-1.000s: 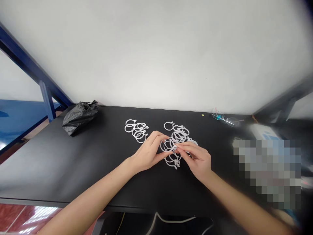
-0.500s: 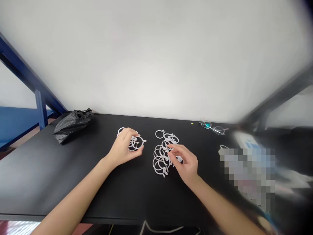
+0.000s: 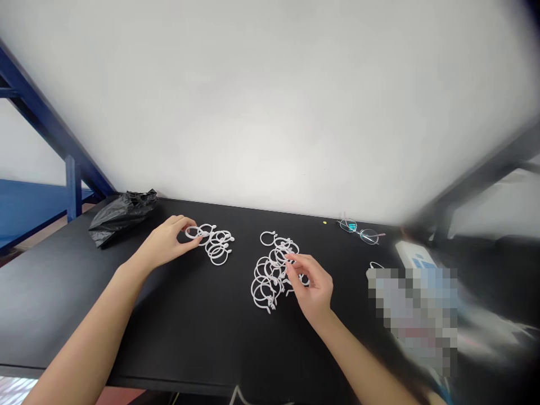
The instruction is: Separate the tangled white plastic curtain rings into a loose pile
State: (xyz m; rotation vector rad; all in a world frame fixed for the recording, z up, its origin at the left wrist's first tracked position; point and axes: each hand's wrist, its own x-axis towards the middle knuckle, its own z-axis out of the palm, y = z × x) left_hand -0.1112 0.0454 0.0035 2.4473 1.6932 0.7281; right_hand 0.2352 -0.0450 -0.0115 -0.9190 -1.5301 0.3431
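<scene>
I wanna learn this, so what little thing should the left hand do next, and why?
Maybe ease the left hand off the white ring, because that ring is at its fingertips and seems to overlap the smaller ring pile.

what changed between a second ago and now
The left hand moved left from the right pile to a ring at the left pile; whether it grips that ring is unclear. The right hand let go of its ring. The bag and glasses stayed put.
</scene>
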